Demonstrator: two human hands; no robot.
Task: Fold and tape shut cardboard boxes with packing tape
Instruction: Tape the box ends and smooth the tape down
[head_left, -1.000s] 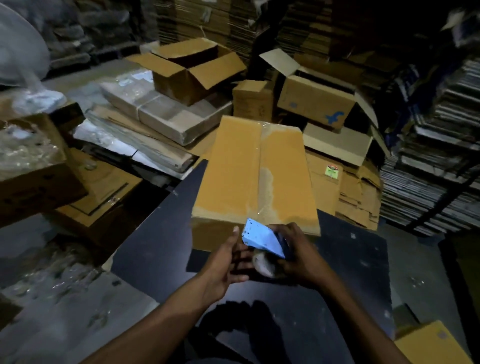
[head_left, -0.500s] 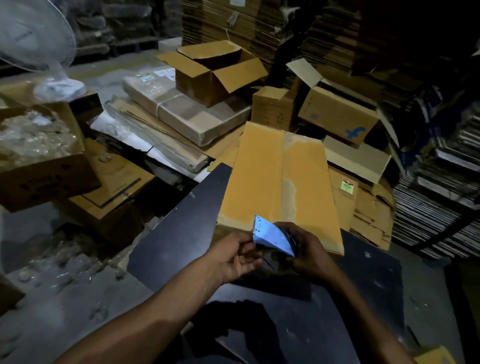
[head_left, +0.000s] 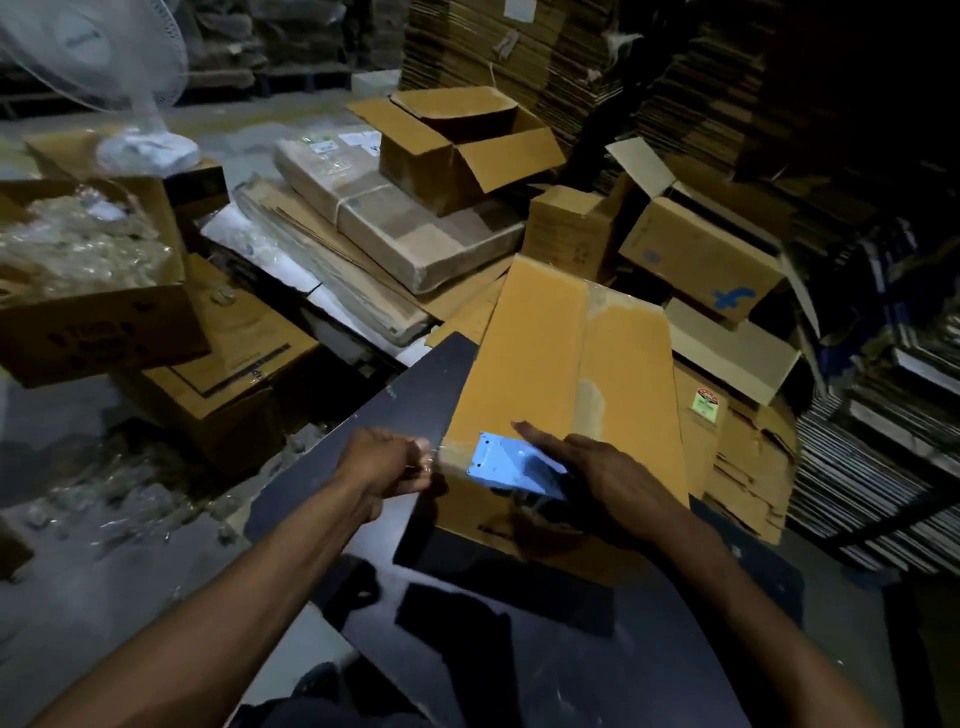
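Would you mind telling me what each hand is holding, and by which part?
Right hand grips the blue tape dispenser at its rear; left hand pinches the tape's free end.

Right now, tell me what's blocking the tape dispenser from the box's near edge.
Nothing visible. The right hand holds the blue tape dispenser against the box already; the left hand pinches the tape end beside it.

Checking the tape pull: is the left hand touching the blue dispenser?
Apart. The head view shows the left hand pinching clear tape, with a gap to the blue dispenser.
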